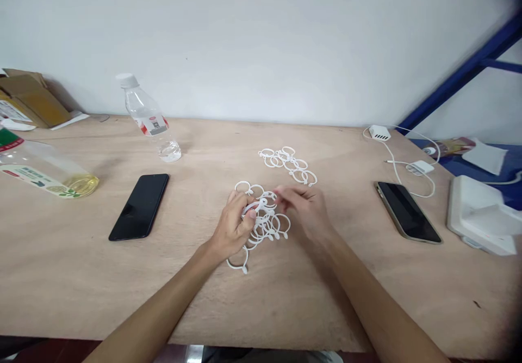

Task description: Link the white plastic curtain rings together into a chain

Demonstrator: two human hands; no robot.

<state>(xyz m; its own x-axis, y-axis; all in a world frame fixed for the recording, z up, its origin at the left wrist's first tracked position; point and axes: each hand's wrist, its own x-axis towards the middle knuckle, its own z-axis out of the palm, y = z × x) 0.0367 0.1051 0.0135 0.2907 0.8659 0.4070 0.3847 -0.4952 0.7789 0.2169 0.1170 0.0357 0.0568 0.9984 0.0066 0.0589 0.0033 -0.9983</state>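
Head view: the left hand (pixel 232 227) has its fingers closed, thumb against bent forefinger, on a white ring with a small tab (pixel 258 205), lifted over a loose pile of similar white rings (pixel 261 234). The right hand (pixel 308 210) stands just beside it, fingers curled and drawn close together; their tips are blurred, and whether they have hold of anything cannot be told. The pile lies on the desk (pixel 204 297) directly below and between both sets of fingers, one ring reaching nearer the wearer than the left fingers. A second group of white rings (pixel 288 165) lies beyond the fingers, apart from the pile.

Writing was checked. The clear bottle with a white cap (pixel 149 117), beyond and left of the left fingers, carries a grey, white and red label with a dark square mark (its print is too small to read). Farther left, the bottle with yellow liquid (pixel 44 168) bears a pale label with green leaf marks, lettering not legible. The cardboard box (pixel 35 99), farthest left, shows a white printed label, likewise unreadable. The black phone (pixel 139 207) left of the left fingers and the cased phone (pixel 408 212) right of the right fingers both have dark screens. A white multi-slot adapter (pixel 379 133) and cable lie beyond the latter phone.
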